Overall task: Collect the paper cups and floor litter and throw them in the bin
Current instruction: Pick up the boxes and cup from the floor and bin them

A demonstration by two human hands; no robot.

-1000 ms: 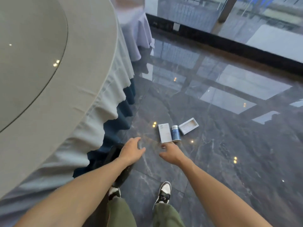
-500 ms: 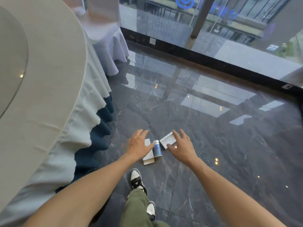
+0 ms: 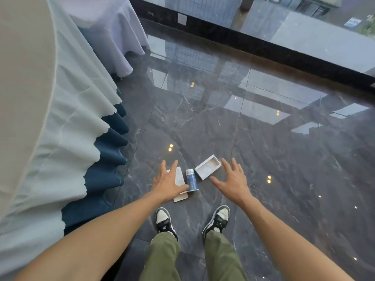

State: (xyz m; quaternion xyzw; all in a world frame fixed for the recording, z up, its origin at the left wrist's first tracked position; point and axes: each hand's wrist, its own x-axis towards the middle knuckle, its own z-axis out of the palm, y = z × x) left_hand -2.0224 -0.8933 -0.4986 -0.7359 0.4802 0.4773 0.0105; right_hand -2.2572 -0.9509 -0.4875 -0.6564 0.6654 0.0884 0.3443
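Note:
Three pieces of litter lie on the dark marble floor just ahead of my feet. A flat white box lid point(image 3: 180, 186) lies leftmost, partly hidden by my left hand point(image 3: 167, 183). Beside it lies a blue and white paper cup point(image 3: 191, 182) on its side. To the right is an open white box tray point(image 3: 208, 167). My left hand hovers over the lid with fingers spread, holding nothing. My right hand point(image 3: 233, 182) is spread open just right of the tray, also holding nothing. No bin is in view.
A round table with a pale cloth and blue skirt point(image 3: 67, 142) fills the left side. A second draped table point(image 3: 113, 35) stands behind it. A black sill and glass wall point(image 3: 263, 49) run along the far side. My two shoes point(image 3: 218, 218) stand behind the litter.
I have stepped closer, so both feet now stand side by side behind the litter. Both hands stay spread over the items, the right now beside the tray.

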